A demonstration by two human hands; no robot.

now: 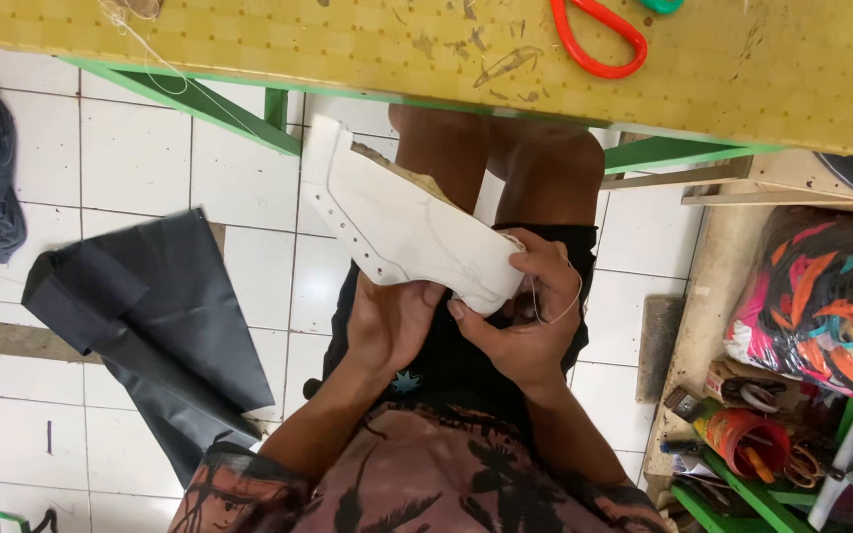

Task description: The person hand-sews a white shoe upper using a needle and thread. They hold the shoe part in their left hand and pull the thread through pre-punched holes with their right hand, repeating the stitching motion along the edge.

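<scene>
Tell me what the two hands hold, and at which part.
Both hands, left and right, hold the white leather shoe upper at its near, narrow end.

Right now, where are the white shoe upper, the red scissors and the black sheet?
white shoe upper [402, 232], head view, middle panel.
red scissors [594, 35], head view, handle loop.
black sheet [165, 316], head view, centre.

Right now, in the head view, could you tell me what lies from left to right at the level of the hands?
Dark folded sheet on the floor → left hand → white shoe upper → right hand → colourful bag on the shelf.
</scene>
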